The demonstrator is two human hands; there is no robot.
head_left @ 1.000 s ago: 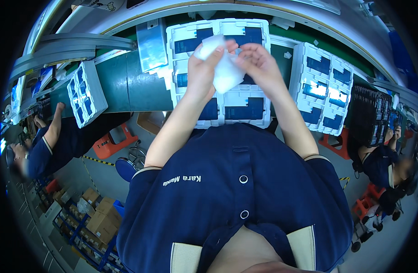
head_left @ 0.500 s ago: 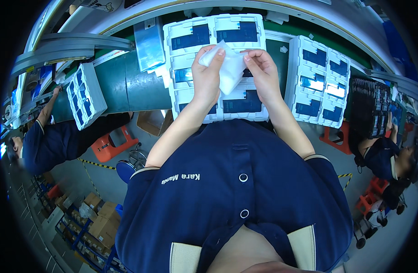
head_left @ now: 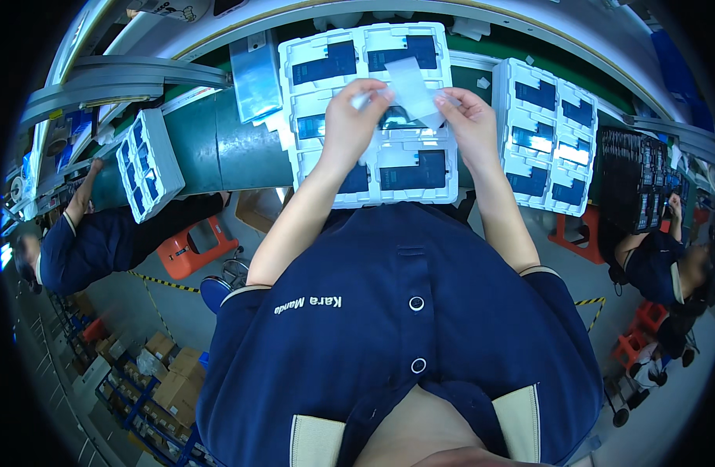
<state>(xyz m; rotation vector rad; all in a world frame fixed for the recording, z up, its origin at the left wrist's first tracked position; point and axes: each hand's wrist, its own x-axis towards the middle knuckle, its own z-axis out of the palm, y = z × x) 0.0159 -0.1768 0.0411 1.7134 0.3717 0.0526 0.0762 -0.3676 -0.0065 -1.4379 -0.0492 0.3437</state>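
Over a white moulded tray [head_left: 368, 144] I hold a thin white wipe [head_left: 412, 89], partly spread between my two hands. My left hand [head_left: 353, 121] pinches its left side, and a bit of white shows between the fingers there. At the other side, my right hand [head_left: 470, 123] has a lower corner between thumb and fingertips. Below the wipe, dark flat rectangular parts [head_left: 412, 173] lie in the tray's compartments. The wipe and my hands hide some of the middle compartments.
Clear plastic sleeves [head_left: 256, 82] lie left of my tray. A stack of similar loaded trays [head_left: 544, 136] stands to the right, another stack [head_left: 149, 163] to the left. Black trays [head_left: 634, 183] stand farther right. Co-workers [head_left: 89, 245] sit on both sides along the green bench [head_left: 252, 159].
My hands have moved apart, the right one outward and slightly down. The wipe, bunched before, is now more spread, with its flat part higher above the tray.
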